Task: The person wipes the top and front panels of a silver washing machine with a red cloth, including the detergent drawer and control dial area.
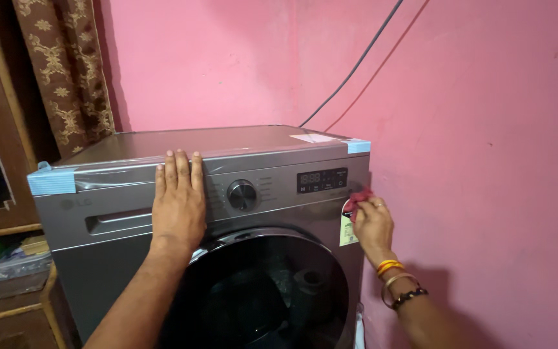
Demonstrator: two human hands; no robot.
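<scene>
Standing against a pink wall (pixel 485 129), the grey washing machine (pixel 130 258) fills the middle of the view, its round dark glass door (pixel 272 291) shut; dim shapes show behind the glass, too dark to tell what they are. A red cloth (pixel 358 197) is pressed to the machine's front right edge, just below the display panel (pixel 321 180) and above a sticker (pixel 347 229). A round knob (pixel 242 194) sits between the two hands, and a detergent drawer (pixel 117 222) lies left of it. Blue tape (pixel 51 181) marks the top corners under clear film. A cable (pixel 356 64) runs up the wall, and a patterned curtain (pixel 59 71) hangs beside wooden shelves (pixel 1 220) on the left.

The left hand (pixel 177 203) lies flat on the front panel, fingers straight and together, tips at the top edge. The right hand (pixel 372 226), bangles at its wrist, has its fingers curled tight on the cloth.
</scene>
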